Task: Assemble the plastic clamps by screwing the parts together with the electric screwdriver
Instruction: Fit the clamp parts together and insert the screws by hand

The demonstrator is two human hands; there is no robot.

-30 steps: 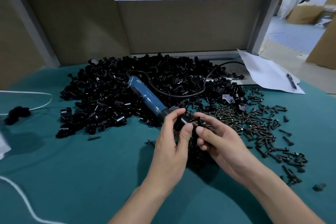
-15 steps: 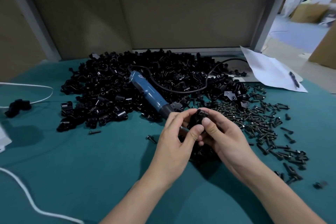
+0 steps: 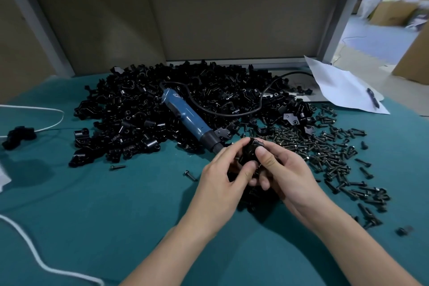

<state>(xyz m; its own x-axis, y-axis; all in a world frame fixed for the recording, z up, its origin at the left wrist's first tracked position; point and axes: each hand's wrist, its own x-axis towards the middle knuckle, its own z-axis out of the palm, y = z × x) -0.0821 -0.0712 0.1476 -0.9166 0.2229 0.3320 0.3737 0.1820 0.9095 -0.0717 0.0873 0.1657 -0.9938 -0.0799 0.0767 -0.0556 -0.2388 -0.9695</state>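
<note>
Item: one black plastic clamp part (image 3: pixel 249 152), held above the green table cover (image 3: pixel 92 204), centre-right, just near of the screwdriver's tip. Your left hand (image 3: pixel 222 183) pinches it from the left, fingers curled round its far side and thumb on its near side. Your right hand (image 3: pixel 285 176) grips it from the right, thumb pressed flat on its upper face and the other fingers curled beneath. The fingers cover most of the part, so its long axis cannot be told. Item: one blue electric screwdriver (image 3: pixel 188 118), lying on the heap, long axis running far-left to near-right, black nose end pointing near-right towards your hands; its black cable (image 3: pixel 262 100) leaves the far end and loops right. Item: large heap of black clamp parts (image 3: pixel 144 109), far centre and left. Item: spread of dark screws (image 3: pixel 325 153), right of your hands; two strays, (image 3: pixel 190 175) and (image 3: pixel 118 167), lie left of them. Item: white paper sheet (image 3: pixel 341 86), far right, with a pen (image 3: pixel 373 97) lying on it. Item: white cord (image 3: pixel 30 251), near left.
</note>
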